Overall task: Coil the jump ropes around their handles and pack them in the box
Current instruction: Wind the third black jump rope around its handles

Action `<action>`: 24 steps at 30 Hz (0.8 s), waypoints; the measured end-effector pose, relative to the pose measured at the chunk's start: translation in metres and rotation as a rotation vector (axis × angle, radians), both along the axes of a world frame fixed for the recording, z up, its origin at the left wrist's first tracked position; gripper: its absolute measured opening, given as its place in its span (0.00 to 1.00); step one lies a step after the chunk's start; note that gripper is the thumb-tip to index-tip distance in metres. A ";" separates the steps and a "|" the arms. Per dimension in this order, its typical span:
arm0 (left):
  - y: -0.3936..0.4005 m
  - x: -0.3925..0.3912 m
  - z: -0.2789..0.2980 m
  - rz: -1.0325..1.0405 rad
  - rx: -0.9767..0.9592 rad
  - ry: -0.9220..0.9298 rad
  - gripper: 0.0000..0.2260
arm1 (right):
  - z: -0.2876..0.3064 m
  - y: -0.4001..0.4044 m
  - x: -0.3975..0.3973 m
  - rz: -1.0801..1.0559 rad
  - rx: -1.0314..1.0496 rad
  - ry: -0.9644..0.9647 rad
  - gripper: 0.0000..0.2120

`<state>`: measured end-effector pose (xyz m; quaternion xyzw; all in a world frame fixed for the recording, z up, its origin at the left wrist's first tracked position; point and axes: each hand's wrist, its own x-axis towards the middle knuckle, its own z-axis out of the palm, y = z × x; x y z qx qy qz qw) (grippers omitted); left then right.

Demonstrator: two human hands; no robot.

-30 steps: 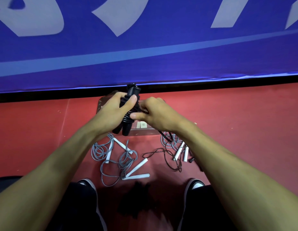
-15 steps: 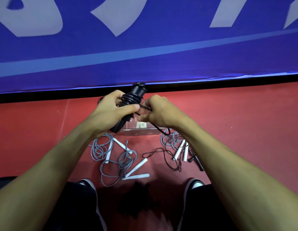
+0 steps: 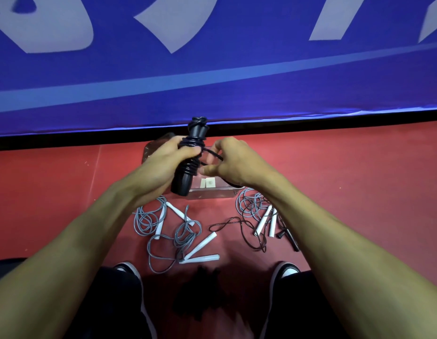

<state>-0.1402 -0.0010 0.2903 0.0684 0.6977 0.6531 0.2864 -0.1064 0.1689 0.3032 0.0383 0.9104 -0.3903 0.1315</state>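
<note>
Red floor (image 3: 359, 179) | left hand (image 3: 161, 167) grips black handles (image 3: 188, 165) | right hand (image 3: 234, 160) pinches cord (image 3: 213, 154)

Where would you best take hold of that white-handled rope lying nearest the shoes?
Probably by its two white handles, coming straight down from above. They are stiff, straight sticks lying flat on the red floor, their near ends meeting in a V, so one hand could likely pinch both there. The grey cord sprawls in loose loops and would only trail.

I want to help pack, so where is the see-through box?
The clear box sits on the red floor mid-frame in the head view, just behind both hands, below the blue banner.
</note>
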 end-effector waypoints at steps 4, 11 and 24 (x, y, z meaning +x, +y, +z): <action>-0.003 -0.002 0.001 -0.060 0.029 0.015 0.18 | -0.003 0.001 0.000 -0.005 0.005 0.036 0.11; 0.000 0.000 0.002 0.046 -0.131 0.146 0.21 | -0.004 -0.005 -0.001 0.066 -0.002 0.065 0.14; -0.004 -0.001 -0.009 -0.044 -0.249 0.197 0.25 | -0.003 -0.002 -0.001 0.107 -0.001 -0.037 0.12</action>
